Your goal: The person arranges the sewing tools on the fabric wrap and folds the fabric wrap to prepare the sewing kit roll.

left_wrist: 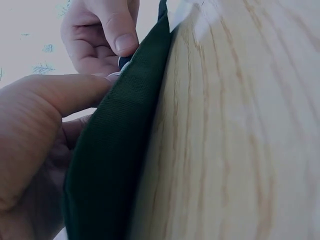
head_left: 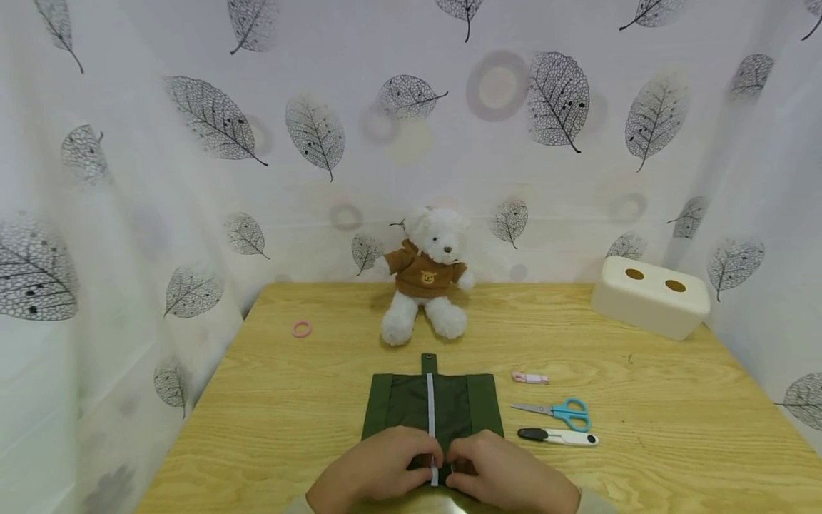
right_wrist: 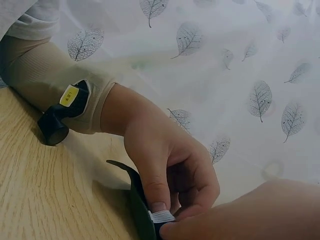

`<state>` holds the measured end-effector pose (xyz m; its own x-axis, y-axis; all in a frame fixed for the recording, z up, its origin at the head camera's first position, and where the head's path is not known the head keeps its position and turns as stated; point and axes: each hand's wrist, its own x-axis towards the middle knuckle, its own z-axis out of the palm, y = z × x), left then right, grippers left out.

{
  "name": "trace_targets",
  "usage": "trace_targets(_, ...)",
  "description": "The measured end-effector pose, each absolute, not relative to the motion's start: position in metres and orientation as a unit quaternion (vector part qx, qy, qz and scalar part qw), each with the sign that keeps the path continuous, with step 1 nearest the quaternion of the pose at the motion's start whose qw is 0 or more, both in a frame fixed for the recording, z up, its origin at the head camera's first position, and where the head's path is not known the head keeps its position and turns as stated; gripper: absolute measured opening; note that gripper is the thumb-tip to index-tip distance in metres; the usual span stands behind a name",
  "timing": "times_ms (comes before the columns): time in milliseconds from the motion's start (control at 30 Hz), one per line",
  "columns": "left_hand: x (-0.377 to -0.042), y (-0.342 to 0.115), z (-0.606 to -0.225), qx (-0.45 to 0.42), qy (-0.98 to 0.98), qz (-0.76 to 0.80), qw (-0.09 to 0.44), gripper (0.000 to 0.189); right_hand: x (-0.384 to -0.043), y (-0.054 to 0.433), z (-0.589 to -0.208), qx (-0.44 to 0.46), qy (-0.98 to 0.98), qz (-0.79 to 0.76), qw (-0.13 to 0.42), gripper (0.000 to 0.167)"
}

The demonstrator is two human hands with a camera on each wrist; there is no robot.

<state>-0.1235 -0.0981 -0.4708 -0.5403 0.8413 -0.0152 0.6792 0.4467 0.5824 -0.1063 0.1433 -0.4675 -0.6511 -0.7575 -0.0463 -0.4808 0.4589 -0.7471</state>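
A dark green cloth cover (head_left: 409, 401) lies spread on the table, lighter green flaps at both sides and a snap tab (head_left: 429, 363) at its far edge. Down its middle runs a pale narrow strip (head_left: 431, 407). At the near edge my left hand (head_left: 392, 460) pinches the strip's end, thumb on the white weave (right_wrist: 161, 216) in the right wrist view. Close beside it, my right hand (head_left: 497, 471) pinches the cloth between thumb and curled fingers. The left wrist view shows the near edge of the cover (left_wrist: 125, 120) raised, the right thumb on a small dark piece there.
Right of the cover lie a pink-and-white bundle (head_left: 530, 378), blue-handled scissors (head_left: 568, 412) and a white-and-black cutter-like tool (head_left: 559, 436). A teddy bear (head_left: 427, 275) sits behind. Farther off are a pink ring (head_left: 301, 328) and a cream box (head_left: 648, 303) with two holes.
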Motion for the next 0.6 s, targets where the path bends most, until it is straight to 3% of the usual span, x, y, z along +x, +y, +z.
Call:
trace_targets(400,-0.1224,-0.0987,-0.4704,0.446,0.839,0.272,0.154,0.014,-0.1047,0.139,-0.4674,-0.351,0.813,-0.405,0.228,0.008)
trace_targets(600,-0.1233,-0.0984,-0.471,0.441,0.841,0.27,0.162,0.014,-0.1047,0.1389,-0.4668,-0.373,0.812,-0.395,0.211,0.006)
